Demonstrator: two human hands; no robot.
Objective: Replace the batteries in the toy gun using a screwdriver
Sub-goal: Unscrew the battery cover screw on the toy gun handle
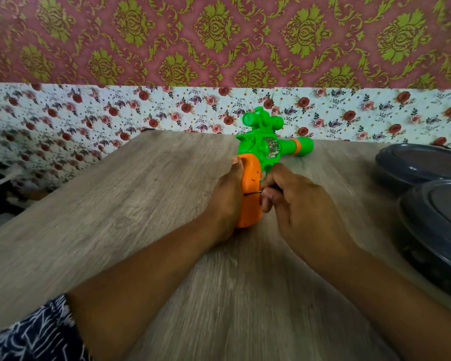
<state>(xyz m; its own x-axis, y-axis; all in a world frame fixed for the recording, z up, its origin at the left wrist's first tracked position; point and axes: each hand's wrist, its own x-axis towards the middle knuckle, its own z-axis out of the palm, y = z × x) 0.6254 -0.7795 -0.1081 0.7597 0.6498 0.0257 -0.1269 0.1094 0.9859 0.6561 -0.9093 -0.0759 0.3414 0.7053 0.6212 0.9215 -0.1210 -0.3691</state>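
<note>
A green toy gun [264, 142] with an orange grip [250, 196] lies on the wooden table [141, 204], its barrel pointing right and away. My left hand [224, 204] grips the orange grip from the left, thumb along its top edge. My right hand [305, 204] holds a small screwdriver [254, 194], whose thin dark shaft points left into the side of the grip. The screwdriver's handle is hidden inside my fingers. No batteries show.
Two dark round lidded containers, one [422, 162] behind the other [438, 230], stand at the table's right edge. A flowered wall [115, 113] runs just behind the table. A patterned dark sleeve [37, 332] shows at bottom left.
</note>
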